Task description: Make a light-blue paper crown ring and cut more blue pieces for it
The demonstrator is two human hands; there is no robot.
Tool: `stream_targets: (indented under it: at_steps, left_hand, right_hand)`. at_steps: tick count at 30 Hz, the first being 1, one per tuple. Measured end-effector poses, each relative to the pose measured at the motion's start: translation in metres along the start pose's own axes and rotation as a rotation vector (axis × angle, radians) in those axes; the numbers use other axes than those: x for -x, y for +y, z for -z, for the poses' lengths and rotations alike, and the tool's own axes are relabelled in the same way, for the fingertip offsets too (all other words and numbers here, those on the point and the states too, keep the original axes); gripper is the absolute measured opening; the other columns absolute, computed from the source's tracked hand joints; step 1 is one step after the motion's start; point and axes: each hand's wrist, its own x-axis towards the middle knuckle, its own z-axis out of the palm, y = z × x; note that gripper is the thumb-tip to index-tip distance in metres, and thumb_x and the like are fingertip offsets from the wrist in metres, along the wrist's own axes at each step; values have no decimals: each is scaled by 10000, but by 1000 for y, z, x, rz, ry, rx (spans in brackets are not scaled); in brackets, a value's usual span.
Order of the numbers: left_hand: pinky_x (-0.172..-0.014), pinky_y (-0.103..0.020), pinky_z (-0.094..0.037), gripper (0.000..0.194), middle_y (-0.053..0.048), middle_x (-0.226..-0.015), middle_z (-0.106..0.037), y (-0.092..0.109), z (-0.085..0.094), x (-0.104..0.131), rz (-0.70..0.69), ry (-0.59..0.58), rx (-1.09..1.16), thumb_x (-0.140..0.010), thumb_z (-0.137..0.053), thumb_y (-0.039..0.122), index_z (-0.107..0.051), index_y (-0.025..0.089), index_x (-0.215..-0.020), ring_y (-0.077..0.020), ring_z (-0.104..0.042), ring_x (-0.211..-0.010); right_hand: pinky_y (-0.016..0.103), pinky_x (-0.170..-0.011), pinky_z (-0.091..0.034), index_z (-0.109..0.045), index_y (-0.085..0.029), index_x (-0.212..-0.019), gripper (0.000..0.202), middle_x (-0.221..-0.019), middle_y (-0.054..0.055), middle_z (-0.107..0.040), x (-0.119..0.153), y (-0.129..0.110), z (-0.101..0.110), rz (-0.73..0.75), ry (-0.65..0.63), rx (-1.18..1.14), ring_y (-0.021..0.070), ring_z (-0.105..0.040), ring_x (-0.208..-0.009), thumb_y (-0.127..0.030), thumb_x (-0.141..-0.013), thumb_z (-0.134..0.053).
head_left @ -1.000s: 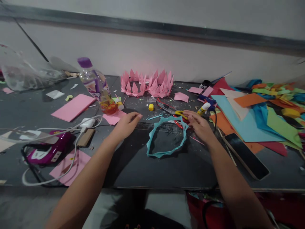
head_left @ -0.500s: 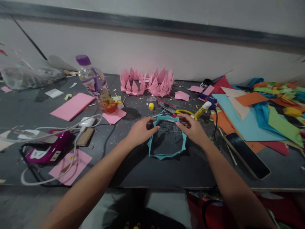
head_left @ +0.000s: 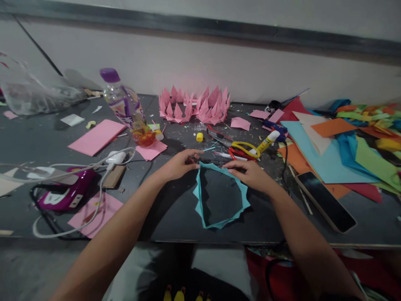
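Note:
A light-blue paper crown [head_left: 200, 196] lies on the dark table in front of me, its band bent into a rough ring with pointed edges. My left hand [head_left: 181, 165] is at its far left corner; the thumb touches the paper while the fingers stay apart above the table. At the far right part of the band, my right hand [head_left: 250, 173] pinches the rim between thumb and fingers. Just beyond the crown lie scissors [head_left: 246, 149] with yellow and red handles, a box cutter [head_left: 219, 136] and a yellow-and-white glue stick [head_left: 267, 143].
Pink paper crowns [head_left: 194, 106] stand by the wall. On the left are a leaning bottle [head_left: 127, 108], pink paper sheets [head_left: 96, 137] and a purple device [head_left: 67, 190] with cables. To the right lie a phone [head_left: 326, 200], a blue glue gun [head_left: 277, 129] and coloured paper [head_left: 326, 154].
The blue crown has come nearer to me and its ring looks longer. My left hand has shifted left with its fingers more spread. The scissors and cutter are now less covered.

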Motion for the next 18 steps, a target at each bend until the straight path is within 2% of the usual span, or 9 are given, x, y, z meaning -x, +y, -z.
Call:
stream_targets:
  at_steps: [2,4,7,10,12,14,16,18]
  left_hand:
    - [-823,-313,-450,279,-66,-1066,-609,1,0,0,-68,-55,21,-737,-609,196,-622,171,-1015,-144,-577,-878]
    - [-833,-308,-452,147,-52,-973,-654,2,0,-1,-85,-108,56,-745,-607,220,-651,163,-873,-148,-594,-874]
    - [-765,-286,-472,115,-33,-800,-677,3,2,0,-32,-74,70,-766,-579,257,-641,161,-759,-136,-614,-762]
    - [-771,-287,-475,118,-62,-973,-684,6,4,3,-46,-69,54,-764,-577,259,-646,174,-808,-151,-627,-864]
    - [-802,-305,-476,198,-75,-1126,-648,9,5,5,-70,-142,55,-753,-591,237,-647,196,-939,-171,-609,-987]
    - [-847,-328,-467,291,-74,-1179,-628,10,4,6,-97,-208,59,-742,-606,221,-636,218,-1031,-180,-589,-1053]
    - [-892,-336,-449,255,-74,-1146,-646,11,2,6,-122,-233,70,-729,-620,225,-660,212,-981,-179,-595,-1048]
    - [-892,-326,-448,150,-76,-1064,-676,10,-1,6,-121,-222,77,-715,-632,243,-678,189,-847,-181,-615,-1003]
  right_hand:
    - [322,-764,-509,-691,-206,-932,234,-944,45,-710,-1,1,0,-11,-16,-42,171,-640,-823,-280,-794,-517]
    - [328,-767,-512,-689,-197,-927,236,-952,54,-708,-2,3,2,-24,4,-111,175,-641,-829,-319,-791,-539]
    - [333,-741,-525,-685,-197,-925,300,-965,67,-703,-2,6,9,-59,86,-246,185,-644,-831,-434,-788,-562]
    - [335,-726,-535,-691,-212,-897,377,-952,66,-702,-1,9,19,-87,208,-340,193,-645,-828,-544,-766,-567]
    - [341,-732,-537,-696,-215,-871,402,-938,65,-703,0,10,24,-105,281,-367,194,-646,-816,-577,-753,-569]
    - [343,-731,-536,-697,-212,-854,416,-920,65,-704,1,11,26,-121,320,-388,189,-646,-788,-593,-745,-571]
    - [338,-717,-537,-697,-207,-845,437,-905,64,-703,0,11,25,-133,309,-414,185,-644,-771,-611,-724,-581]
    - [333,-710,-536,-699,-203,-844,452,-888,64,-702,0,11,22,-138,270,-432,184,-642,-769,-620,-700,-600]
